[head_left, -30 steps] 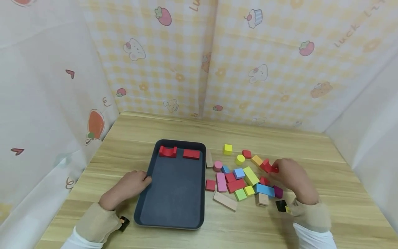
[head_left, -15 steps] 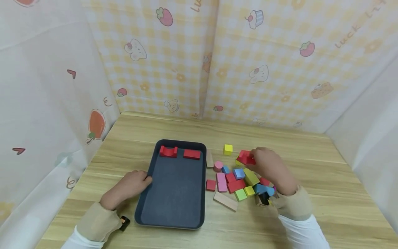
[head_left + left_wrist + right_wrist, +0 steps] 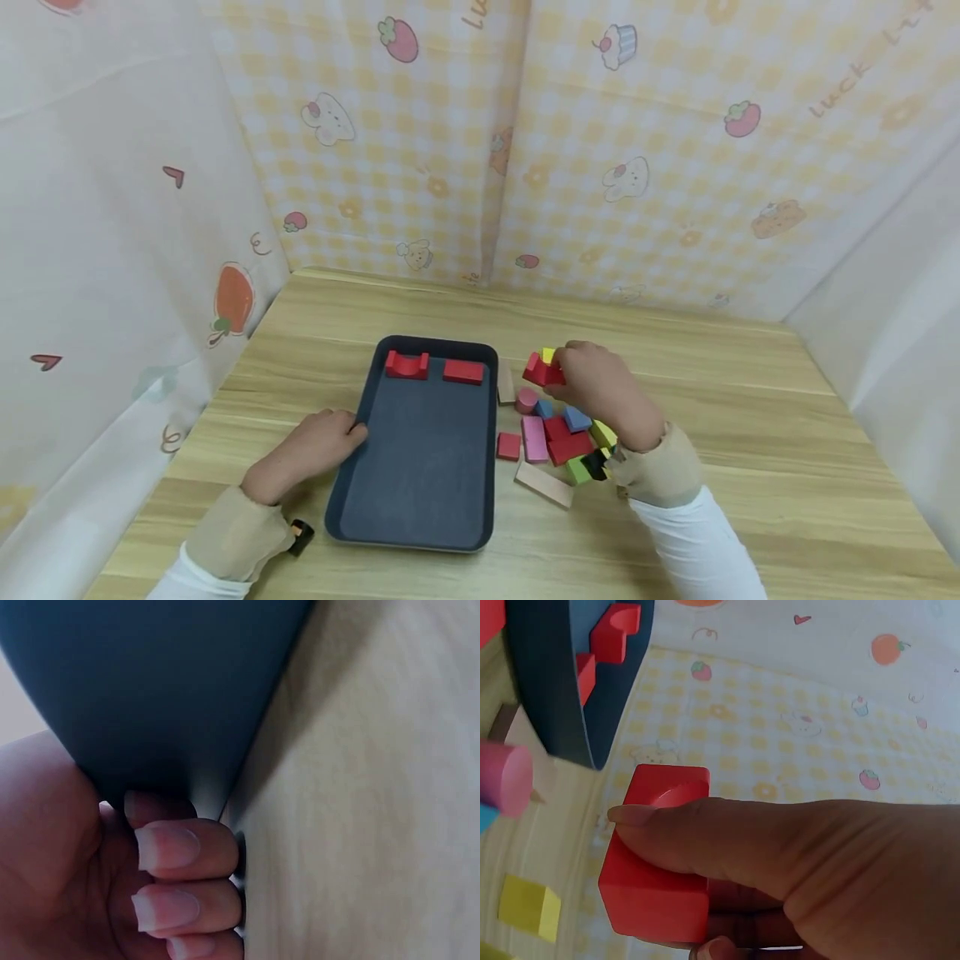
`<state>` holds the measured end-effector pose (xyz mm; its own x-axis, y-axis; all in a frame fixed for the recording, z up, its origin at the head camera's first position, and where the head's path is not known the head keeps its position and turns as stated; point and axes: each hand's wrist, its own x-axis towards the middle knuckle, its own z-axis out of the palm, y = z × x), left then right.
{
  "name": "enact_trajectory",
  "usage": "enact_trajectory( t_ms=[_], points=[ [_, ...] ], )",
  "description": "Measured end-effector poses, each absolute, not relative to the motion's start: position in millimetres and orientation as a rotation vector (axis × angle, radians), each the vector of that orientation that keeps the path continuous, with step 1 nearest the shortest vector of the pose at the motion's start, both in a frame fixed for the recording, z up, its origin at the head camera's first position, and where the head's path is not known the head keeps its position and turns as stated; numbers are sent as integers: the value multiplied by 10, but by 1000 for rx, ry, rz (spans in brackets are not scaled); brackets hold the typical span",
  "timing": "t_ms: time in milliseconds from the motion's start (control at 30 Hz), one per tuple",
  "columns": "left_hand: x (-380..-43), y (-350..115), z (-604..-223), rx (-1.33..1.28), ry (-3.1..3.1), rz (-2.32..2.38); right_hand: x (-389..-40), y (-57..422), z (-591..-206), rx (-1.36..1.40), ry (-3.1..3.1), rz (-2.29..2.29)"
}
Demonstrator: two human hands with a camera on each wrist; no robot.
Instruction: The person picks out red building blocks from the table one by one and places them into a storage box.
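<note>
My right hand [image 3: 603, 387] pinches a red arch block [image 3: 656, 889] between thumb and fingers, with the thumb across its side in the right wrist view. In the head view it is above the back left of the loose blocks, just right of the dark tray [image 3: 420, 467]. My left hand [image 3: 311, 450] grips the tray's left rim. Its thumb goes over the edge, and the other fingers curl against the outer wall, as the left wrist view shows. Inside the tray at the back lie another red arch block [image 3: 407, 367] and a red rectangular block [image 3: 463, 372].
Several loose blocks lie right of the tray, among them a pink cylinder [image 3: 527, 400], a pink block [image 3: 535, 439], a red square block [image 3: 508, 446] and a plain wood plank [image 3: 543, 485]. A yellow cube [image 3: 529, 906] sits near the right hand. A patterned curtain [image 3: 637, 225] stands behind the table.
The right hand has carried the red arch block leftward from the right end of the block pile towards the tray. The left hand and the tray have stayed in place.
</note>
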<state>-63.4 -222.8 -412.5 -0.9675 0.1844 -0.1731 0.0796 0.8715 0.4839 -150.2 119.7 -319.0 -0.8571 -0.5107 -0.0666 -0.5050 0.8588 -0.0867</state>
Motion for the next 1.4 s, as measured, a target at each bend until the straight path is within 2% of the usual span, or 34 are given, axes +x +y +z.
enact_trajectory(
  t_ms=[633,1400],
  points=[
    [-635,-2243,-4113,206,2834,717,-1496,630,-3133,-1049,2932,82],
    [-626,-2248,-4130,216,2840,728,-1552,63,-3293,-1339,2871,240]
  ],
)
